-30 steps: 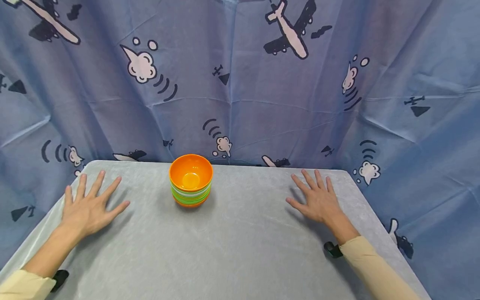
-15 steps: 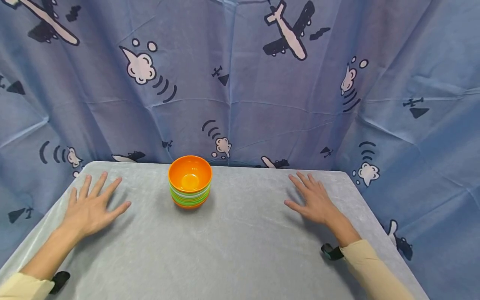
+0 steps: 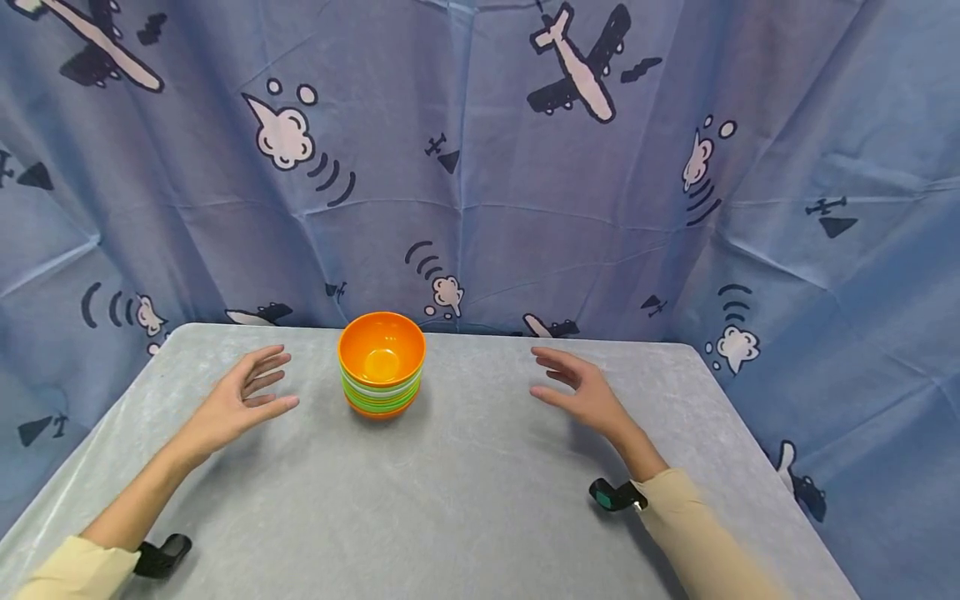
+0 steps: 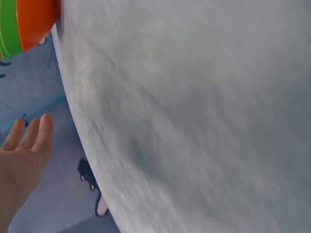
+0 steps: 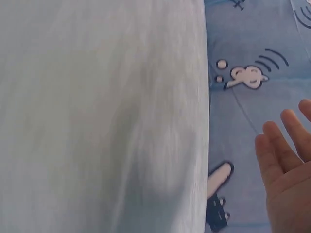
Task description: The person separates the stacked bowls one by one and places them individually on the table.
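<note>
In the head view, a stack of bowls (image 3: 382, 364), topped by an orange one, is seen standing upright on the grey table (image 3: 465, 500), near its far edge and before the blue patterned curtain (image 3: 480, 167). The left hand (image 3: 238, 402) is held to the left of the stack, apart from it, palm turned toward the bowls, fingers loosely spread and nothing gripped. The right hand (image 3: 579, 392) is held to the right of the stack, farther from it, fingers likewise relaxed and empty.

In the left wrist view, the base of the stack (image 4: 26, 24) is shown at the upper left corner on the blurred table (image 4: 194, 121); the left hand (image 4: 22, 155) is seen with straight fingers lying side by side, touching nothing.

In the right wrist view, only the table (image 5: 97, 116), the curtain (image 5: 252, 58) and the right hand (image 5: 286, 170), fingers straight and empty, are shown; the stack lies outside this view.
</note>
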`<move>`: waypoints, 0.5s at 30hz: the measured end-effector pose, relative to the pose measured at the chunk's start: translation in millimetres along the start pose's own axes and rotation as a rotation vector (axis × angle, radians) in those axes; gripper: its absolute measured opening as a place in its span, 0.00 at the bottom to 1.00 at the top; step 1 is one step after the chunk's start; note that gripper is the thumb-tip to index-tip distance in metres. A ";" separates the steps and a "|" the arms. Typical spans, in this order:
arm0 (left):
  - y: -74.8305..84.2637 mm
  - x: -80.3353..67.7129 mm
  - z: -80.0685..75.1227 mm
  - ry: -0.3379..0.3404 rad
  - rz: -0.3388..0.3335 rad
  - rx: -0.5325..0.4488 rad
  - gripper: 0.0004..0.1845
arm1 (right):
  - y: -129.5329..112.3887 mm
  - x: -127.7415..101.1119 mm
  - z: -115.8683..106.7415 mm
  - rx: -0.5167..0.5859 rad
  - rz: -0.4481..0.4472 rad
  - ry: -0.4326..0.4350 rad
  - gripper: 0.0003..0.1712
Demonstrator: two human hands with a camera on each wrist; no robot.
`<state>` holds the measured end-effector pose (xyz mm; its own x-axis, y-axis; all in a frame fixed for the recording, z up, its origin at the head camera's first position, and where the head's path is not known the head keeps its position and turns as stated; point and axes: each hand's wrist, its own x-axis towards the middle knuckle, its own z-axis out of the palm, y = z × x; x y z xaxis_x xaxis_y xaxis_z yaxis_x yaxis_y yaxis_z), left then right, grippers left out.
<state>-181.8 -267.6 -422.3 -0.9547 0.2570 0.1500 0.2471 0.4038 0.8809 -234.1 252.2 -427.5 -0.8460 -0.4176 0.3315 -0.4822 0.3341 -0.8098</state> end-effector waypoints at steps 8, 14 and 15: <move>2.5 13.0 18.6 -0.038 0.011 -0.111 0.46 | -3.4 19.2 28.8 0.163 -0.105 0.023 0.34; 3.3 21.7 28.0 -0.041 0.044 -0.116 0.46 | -6.5 29.6 41.1 0.187 -0.118 0.026 0.34; 3.6 22.8 29.2 -0.041 0.050 -0.115 0.46 | -6.6 31.2 42.5 0.193 -0.120 0.024 0.34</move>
<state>-197.8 -234.7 -428.8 -0.9335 0.3106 0.1790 0.2717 0.2871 0.9186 -247.6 201.0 -432.4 -0.7913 -0.4233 0.4411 -0.5296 0.1143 -0.8405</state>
